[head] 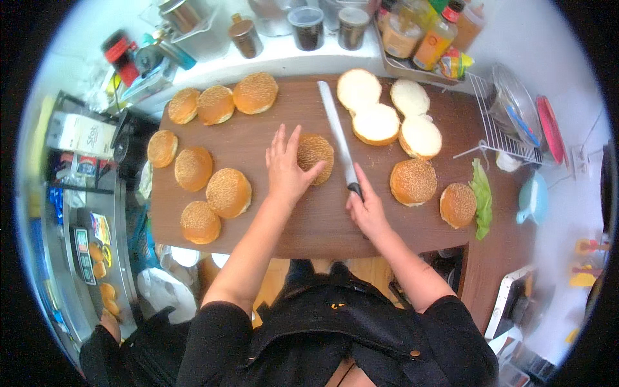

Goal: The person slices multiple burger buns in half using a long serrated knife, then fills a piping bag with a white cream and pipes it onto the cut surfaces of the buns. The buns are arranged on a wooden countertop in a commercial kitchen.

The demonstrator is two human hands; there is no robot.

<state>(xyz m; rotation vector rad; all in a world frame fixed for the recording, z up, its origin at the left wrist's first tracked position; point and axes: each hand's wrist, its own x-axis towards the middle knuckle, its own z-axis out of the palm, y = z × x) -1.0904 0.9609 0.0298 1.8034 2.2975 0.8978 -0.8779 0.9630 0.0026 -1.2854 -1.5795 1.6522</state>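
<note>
My left hand (290, 167) rests its spread fingers and thumb around the left and lower sides of a sesame bun (316, 155) at the middle of the brown table. A bread knife (334, 116) is in my right hand (365, 205), held by its black handle, its long blade pointing away from me just right of that bun. Several sesame buns (228, 192) lie to the left. Cut bun halves (376, 124), white side up, lie at the back right. Nearer me on the right are a larger sesame bun (413, 182) and a smaller one (458, 205), with a lettuce leaf (480, 198) beside it.
Behind the table, a white ledge (280, 51) bears lidded containers and a tray of bottles (437, 36). A wire rack (503, 130) stands at the right rim. At the lower left, another person's hand (110, 325) is near buns on a metal counter (126, 285) with a digital scale (84, 256).
</note>
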